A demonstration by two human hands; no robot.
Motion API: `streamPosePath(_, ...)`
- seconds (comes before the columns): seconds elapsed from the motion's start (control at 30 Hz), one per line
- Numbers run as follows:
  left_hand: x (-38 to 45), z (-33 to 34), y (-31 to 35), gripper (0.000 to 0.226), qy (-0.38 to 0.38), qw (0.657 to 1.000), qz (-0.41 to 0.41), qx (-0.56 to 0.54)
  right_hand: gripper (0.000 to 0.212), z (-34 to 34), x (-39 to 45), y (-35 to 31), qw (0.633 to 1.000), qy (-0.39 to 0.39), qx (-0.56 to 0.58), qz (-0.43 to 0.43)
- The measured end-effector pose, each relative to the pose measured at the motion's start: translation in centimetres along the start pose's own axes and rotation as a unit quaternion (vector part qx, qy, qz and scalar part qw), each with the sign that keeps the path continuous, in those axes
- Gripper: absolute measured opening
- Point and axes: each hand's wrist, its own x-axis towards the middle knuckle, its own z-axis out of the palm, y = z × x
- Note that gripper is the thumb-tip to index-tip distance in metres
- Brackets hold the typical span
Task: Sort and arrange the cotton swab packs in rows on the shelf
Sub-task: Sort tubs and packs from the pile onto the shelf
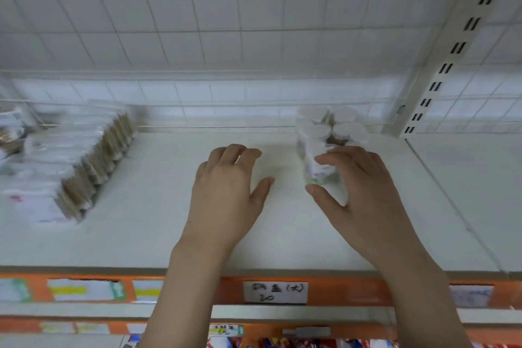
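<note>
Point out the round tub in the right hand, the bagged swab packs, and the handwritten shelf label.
round tub [316, 169], head view, its side wall.
bagged swab packs [70, 161], head view, middle of row.
handwritten shelf label [275, 292], head view, its centre.

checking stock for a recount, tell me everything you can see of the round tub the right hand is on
The tub is a clear plastic cylinder with a pale label, purple and green print blurred beyond reading. It stands upright on the white shelf, frontmost in a cluster of similar white-lidded tubs near the back right. The right hand grips it, thumb on the near lower side and fingers curled over the top, hiding its lid. The left hand hovers apart, not touching it.
</note>
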Motion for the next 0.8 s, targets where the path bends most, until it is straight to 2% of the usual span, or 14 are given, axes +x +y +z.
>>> streamPosePath(0.2,-2.9,-6.0,-7.2,0.035,0.029,0.999,-0.022,0.023,0.034,4.7,0.8,-7.7,0.999,-0.044,0.01,-0.027)
streamPosePath(0.4,-5.6,-13.0,-17.8,0.031,0.041,0.996,-0.045,0.064,0.033,10.9,2.1,-19.1,0.996,-0.052,0.01,-0.065)
streamPosePath(0.6,-7.8,-18.6,-27.1,0.031,0.049,0.994,-0.078,0.061,0.033,15.7,3.6,-29.1,0.991,-0.074,0.016,-0.111)
streamPosePath(0.8,-8.5,-20.4,-32.7,0.031,0.05,0.991,-0.116,0.048,0.031,18.1,4.5,-32.8,0.988,-0.088,0.01,-0.123)
